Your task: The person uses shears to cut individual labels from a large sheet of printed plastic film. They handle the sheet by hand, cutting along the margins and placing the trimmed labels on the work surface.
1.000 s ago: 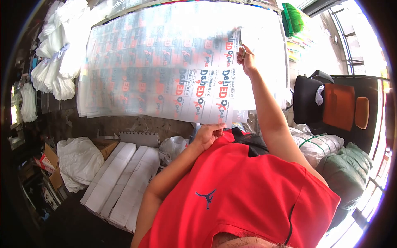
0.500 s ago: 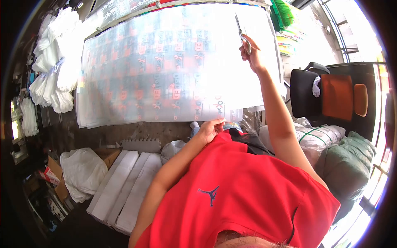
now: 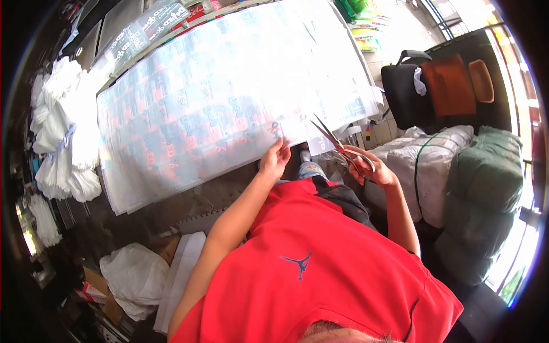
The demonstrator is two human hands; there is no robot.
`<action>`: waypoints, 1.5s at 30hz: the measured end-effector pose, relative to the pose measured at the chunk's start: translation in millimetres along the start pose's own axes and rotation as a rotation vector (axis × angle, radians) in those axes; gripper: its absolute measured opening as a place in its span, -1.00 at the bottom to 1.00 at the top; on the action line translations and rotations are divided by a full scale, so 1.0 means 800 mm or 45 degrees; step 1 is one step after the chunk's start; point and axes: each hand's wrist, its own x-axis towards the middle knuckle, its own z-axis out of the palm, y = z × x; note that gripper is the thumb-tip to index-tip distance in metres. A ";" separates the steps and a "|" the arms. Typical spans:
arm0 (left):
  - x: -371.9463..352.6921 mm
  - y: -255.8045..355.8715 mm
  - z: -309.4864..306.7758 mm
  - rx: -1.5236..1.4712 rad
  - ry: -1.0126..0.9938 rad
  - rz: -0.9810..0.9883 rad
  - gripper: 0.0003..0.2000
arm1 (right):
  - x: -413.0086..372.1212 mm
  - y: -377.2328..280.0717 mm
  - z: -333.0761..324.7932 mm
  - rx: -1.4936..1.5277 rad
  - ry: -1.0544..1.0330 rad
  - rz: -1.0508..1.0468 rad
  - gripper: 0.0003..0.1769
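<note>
Large translucent printed plastic sheets [image 3: 171, 126] with red and dark lettering lie stacked across the table. At their near edge, my left hand [image 3: 274, 161] has its thumb and fingers closed on the sheet's border. To the right, my right hand [image 3: 370, 169] grips a pair of metal scissors [image 3: 330, 137] by the handles. The blades are slightly apart and point up and left, over the near right part of the sheets. A small printed flap [image 3: 321, 145] hangs below the edge beside the blades.
White bundled bags [image 3: 68, 137] hang at the left. An orange and black chair [image 3: 440, 86] stands at the right, beyond wrapped white [image 3: 437, 166] and green bundles [image 3: 486, 194]. A white bag [image 3: 134, 277] and long white boxes [image 3: 182, 277] lie lower left.
My right hand has drawn the scissors from the far right of the sheets to the near edge. My left hand stays at that edge. The view has turned, tilting the table.
</note>
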 end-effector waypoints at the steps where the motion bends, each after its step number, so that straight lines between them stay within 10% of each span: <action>1: 0.006 0.007 0.009 0.046 -0.013 -0.015 -0.87 | -0.011 0.009 0.010 0.053 0.029 -0.022 -0.24; 9: 0.014 0.018 0.024 0.302 0.039 0.013 -0.89 | -0.046 0.048 0.050 -0.213 0.066 0.348 -0.25; 28: -0.061 0.065 0.038 -0.313 -0.541 0.417 -0.81 | -0.053 0.073 0.061 -0.687 -0.038 0.033 -0.19; 34: 0.004 0.007 0.014 0.360 0.146 0.221 -0.82 | -0.056 0.095 0.042 -0.616 -0.020 0.048 -0.18; 45: 0.008 -0.039 -0.002 0.344 0.150 0.099 -0.83 | 0.005 0.123 0.048 -0.393 -0.069 0.204 -0.20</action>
